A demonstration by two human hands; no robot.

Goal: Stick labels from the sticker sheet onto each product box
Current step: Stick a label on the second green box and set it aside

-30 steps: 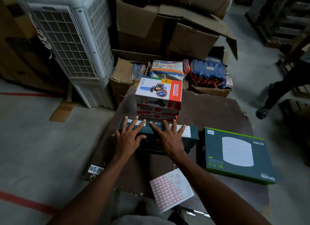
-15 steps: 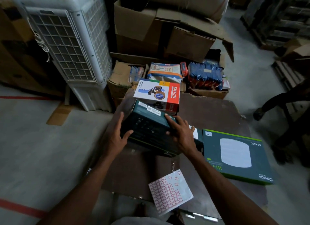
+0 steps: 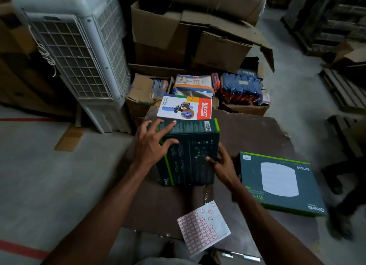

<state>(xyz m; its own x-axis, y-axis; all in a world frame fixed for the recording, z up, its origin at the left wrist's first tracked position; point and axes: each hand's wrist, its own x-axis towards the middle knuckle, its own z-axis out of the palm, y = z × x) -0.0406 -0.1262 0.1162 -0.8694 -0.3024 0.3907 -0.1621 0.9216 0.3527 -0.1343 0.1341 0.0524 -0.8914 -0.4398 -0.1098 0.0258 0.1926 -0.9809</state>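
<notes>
The dark green product box [image 3: 190, 154], which lay flat under both spread palms a second ago and was lifted half a second ago, is now tipped up on the brown board [image 3: 257, 134], its printed back panel facing the camera and its green-edged top toward the far side. The left hand [image 3: 152, 144] grips the box's upper left corner, fingers spread over the top and thumb on the near face. The right hand [image 3: 221, 163] steadies the right edge, fingertips curled against the panel. So the turn has exposed a fresh face, probably the one meant for a label.

The sticker sheet [image 3: 202, 227] lies near the person, below the box, untouched; several cells at its far corner look empty. To the right lies a second flat green Omada box [image 3: 281, 181], with a small white label [image 3: 247, 158] at its far left corner. Just beyond the held box sits the Khyati box [image 3: 185, 107] on its stack.

One hand must let go to peel a sticker.
</notes>
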